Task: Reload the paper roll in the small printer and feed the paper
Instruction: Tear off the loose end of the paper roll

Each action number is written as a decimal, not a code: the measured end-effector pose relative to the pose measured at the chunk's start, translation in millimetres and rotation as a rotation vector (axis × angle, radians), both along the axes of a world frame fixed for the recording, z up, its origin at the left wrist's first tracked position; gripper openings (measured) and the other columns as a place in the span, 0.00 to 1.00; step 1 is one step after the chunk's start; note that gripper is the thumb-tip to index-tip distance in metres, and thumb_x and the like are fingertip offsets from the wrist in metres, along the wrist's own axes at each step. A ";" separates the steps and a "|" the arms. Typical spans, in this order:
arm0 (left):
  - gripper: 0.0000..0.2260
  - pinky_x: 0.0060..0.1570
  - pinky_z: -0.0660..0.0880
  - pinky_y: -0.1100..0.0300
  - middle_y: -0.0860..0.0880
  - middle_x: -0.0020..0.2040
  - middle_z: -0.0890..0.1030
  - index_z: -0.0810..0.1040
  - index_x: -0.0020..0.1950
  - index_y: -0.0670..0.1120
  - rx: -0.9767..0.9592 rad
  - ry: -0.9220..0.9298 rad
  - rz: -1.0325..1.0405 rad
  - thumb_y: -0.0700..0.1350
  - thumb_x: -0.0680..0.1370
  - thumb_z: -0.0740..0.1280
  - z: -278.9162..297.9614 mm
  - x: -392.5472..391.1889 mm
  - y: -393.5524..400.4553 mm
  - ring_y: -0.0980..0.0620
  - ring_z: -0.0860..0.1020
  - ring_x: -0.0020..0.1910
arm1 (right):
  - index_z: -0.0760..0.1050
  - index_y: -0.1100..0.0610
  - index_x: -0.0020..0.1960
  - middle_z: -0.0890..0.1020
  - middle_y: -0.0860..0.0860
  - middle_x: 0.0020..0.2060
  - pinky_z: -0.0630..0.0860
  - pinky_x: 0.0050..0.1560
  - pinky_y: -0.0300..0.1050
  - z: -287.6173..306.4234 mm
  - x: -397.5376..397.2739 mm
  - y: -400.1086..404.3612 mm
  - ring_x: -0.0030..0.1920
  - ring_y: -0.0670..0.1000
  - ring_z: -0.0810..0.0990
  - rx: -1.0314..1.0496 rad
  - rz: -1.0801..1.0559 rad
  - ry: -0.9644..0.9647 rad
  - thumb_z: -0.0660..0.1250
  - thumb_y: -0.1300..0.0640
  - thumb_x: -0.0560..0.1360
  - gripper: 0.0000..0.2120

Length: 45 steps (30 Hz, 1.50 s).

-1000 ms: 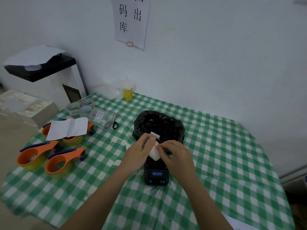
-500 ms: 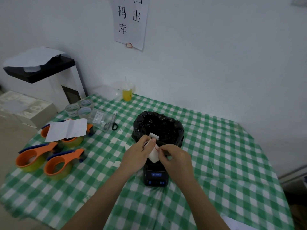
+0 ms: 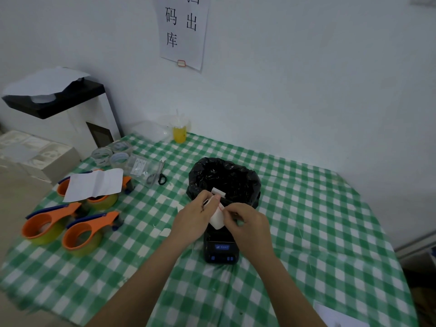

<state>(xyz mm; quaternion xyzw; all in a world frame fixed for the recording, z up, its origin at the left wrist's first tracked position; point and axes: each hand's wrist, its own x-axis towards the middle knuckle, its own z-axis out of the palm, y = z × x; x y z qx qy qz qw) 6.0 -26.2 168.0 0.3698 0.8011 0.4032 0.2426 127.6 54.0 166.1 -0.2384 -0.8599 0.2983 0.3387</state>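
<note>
Pinching the white paper (image 3: 216,220) between both hands, the person holds it right over the small black printer (image 3: 221,247), probably to line its end up for feeding. Left hand (image 3: 194,220) and right hand (image 3: 247,226) are both closed on it, just before the black-lined bin (image 3: 225,179) on the checked table (image 3: 318,232).

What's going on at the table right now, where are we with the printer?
A person is working over the small black printer on the green checked table. Both hands meet just above it: the left hand and right hand pinch a white strip of paper between them. Whether the roll is seated and the cover shut is hidden by the hands. A bin lined with a black bag stands right behind the printer.
</note>
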 end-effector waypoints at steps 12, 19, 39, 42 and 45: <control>0.13 0.37 0.70 0.56 0.50 0.36 0.77 0.71 0.43 0.57 0.009 -0.005 0.013 0.61 0.77 0.52 0.8 -1.0 2.1 0.51 0.74 0.33 | 0.80 0.54 0.44 0.84 0.47 0.40 0.78 0.41 0.36 3.9 0.8 1.6 0.41 0.43 0.80 -0.059 0.021 0.010 0.61 0.47 0.74 0.13; 0.13 0.37 0.70 0.55 0.52 0.35 0.77 0.71 0.45 0.55 0.018 -0.010 0.009 0.61 0.77 0.53 3.3 -1.4 4.2 0.52 0.74 0.34 | 0.79 0.54 0.46 0.83 0.48 0.41 0.77 0.38 0.37 4.9 -3.3 5.1 0.39 0.45 0.79 -0.041 -0.027 -0.072 0.65 0.54 0.75 0.06; 0.12 0.41 0.73 0.48 0.44 0.41 0.79 0.71 0.46 0.54 0.039 -0.023 -0.019 0.59 0.78 0.54 0.8 -1.7 0.3 0.44 0.78 0.39 | 0.79 0.44 0.41 0.82 0.41 0.41 0.77 0.46 0.36 8.2 -3.2 3.5 0.44 0.42 0.80 -0.421 -0.020 0.005 0.68 0.58 0.73 0.09; 0.12 0.39 0.72 0.51 0.47 0.38 0.77 0.71 0.45 0.54 0.047 -0.021 -0.029 0.59 0.78 0.54 -0.8 -3.1 1.3 0.49 0.75 0.36 | 0.80 0.44 0.39 0.85 0.46 0.40 0.80 0.49 0.46 8.9 -2.8 7.3 0.44 0.46 0.82 -0.600 -0.017 0.064 0.68 0.60 0.74 0.12; 0.12 0.40 0.72 0.52 0.46 0.40 0.79 0.71 0.45 0.54 0.049 -0.015 -0.038 0.59 0.78 0.54 -4.7 -5.1 2.3 0.48 0.76 0.37 | 0.82 0.47 0.40 0.85 0.49 0.40 0.80 0.49 0.47 9.5 -2.0 10.4 0.44 0.49 0.83 -0.686 -0.019 0.092 0.68 0.61 0.73 0.10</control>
